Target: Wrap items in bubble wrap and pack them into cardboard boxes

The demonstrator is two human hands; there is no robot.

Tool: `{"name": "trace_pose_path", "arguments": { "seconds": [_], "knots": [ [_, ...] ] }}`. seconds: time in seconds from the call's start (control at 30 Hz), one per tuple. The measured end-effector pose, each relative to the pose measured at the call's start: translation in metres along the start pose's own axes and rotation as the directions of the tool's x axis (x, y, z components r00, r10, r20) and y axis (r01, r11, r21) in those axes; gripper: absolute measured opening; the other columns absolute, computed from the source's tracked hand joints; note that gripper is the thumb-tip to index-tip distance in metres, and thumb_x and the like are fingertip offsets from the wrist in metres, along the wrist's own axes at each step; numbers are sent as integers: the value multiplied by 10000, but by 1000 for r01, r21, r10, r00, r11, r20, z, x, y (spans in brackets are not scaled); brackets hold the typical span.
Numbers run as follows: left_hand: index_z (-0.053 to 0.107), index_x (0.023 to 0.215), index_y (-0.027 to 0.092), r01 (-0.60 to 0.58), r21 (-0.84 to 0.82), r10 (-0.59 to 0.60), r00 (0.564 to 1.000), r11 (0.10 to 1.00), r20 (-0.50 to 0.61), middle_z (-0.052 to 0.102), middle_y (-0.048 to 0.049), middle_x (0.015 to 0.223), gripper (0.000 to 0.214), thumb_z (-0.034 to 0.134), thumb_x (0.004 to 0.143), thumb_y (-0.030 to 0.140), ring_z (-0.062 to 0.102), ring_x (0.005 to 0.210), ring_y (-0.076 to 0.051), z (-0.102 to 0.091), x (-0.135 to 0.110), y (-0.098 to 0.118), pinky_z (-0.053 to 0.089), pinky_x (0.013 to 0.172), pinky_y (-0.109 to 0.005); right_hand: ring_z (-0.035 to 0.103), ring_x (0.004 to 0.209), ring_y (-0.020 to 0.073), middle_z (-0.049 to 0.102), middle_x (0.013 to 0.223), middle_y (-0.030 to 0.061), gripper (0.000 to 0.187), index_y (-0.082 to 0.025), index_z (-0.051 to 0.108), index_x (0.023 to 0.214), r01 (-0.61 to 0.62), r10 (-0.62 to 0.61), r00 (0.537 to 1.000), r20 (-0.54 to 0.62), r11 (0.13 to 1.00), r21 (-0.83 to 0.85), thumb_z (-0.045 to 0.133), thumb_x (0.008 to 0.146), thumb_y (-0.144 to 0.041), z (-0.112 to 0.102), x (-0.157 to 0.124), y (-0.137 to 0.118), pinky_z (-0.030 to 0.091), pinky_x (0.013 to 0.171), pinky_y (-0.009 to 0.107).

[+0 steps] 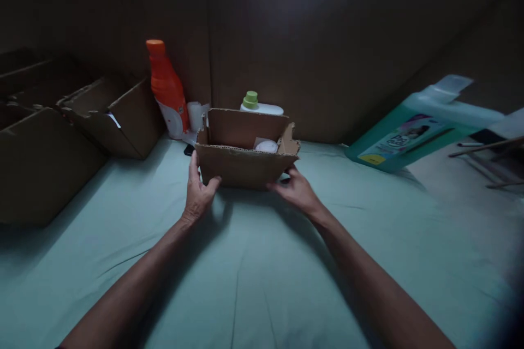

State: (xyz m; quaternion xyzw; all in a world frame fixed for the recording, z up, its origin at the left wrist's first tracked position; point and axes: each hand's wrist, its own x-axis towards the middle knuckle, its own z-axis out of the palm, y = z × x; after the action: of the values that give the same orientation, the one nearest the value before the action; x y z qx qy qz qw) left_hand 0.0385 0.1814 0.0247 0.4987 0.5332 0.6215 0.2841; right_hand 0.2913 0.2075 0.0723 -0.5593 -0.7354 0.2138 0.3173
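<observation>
Small cardboard box [245, 170], open-topped: at centre, near the back of the cloth; dim light leaves unclear whether its base rests or is slightly lifted
White rounded item [267, 146]: inside the box, partly visible
Left hand [199, 194]: gripping the box's left lower corner, thumb on the front face, fingers along the side
Right hand [298, 192]: gripping the right lower corner, thumb at the front bottom edge, fingers curled around the side
Step in hand, as judged: two-handed positioning of the box; the next move calls for matched grip and a level base, clear of the bottle behind
White bottle [262, 108], green cap: behind the box
Orange bottle [168, 90]: left of it, upright
Cardboard boxes [49, 166]: far left
Green jug [413, 131]: right, well apart
Pale green cloth [262, 278]: beneath all
</observation>
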Motion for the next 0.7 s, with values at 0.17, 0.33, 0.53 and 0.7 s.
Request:
{"name": "trace_pose_path", "arguments": {
  "seconds": [0.17, 0.33, 0.53, 0.7],
  "knots": [
    [350, 1514, 213, 62, -77, -57, 996, 995, 70, 467, -132, 1533, 839, 664, 739, 276, 427, 1433, -318, 19, -13, 25, 301, 1220, -537, 660, 679, 254, 722, 802, 87, 312, -177, 639, 931, -100, 100, 994, -42, 995, -1, 613, 772, -444, -3, -13, 7, 528, 596, 364],
    [338, 1534, 248, 107, -74, -85, 964, 991, 253, 387, -125, 1599, 851, 715, 773, 298, 362, 1482, -333, 9, -96, 49, 258, 1249, -531, 681, 715, 290, 719, 771, 95, 316, -203, 629, 779, -175, 158, 963, -220, 983, -59, 649, 800, -518, -36, -114, 8, 543, 625, 395],
    [413, 1439, 284, 219, -81, -214, 974, 972, 69, 505, -100, 1467, 671, 690, 828, 302, 447, 1416, -290, -75, -145, 48, 324, 1219, -483, 676, 1074, 311, 701, 1175, 128, 296, -221, 663, 1170, 160, -159, 984, -82, 987, 11, 594, 904, -333, 5, -166, -50, 588, 884, 478],
    [443, 1415, 278, 222, -1, -222, 975, 975, 19, 536, -97, 1424, 656, 700, 815, 338, 472, 1388, -286, -111, -143, 38, 341, 1204, -463, 619, 1243, 348, 605, 1385, 183, 663, -204, 414, 1492, 195, -194, 981, 28, 981, -22, 647, 887, -345, 17, -179, -34, 559, 988, 530]
  ]
}}
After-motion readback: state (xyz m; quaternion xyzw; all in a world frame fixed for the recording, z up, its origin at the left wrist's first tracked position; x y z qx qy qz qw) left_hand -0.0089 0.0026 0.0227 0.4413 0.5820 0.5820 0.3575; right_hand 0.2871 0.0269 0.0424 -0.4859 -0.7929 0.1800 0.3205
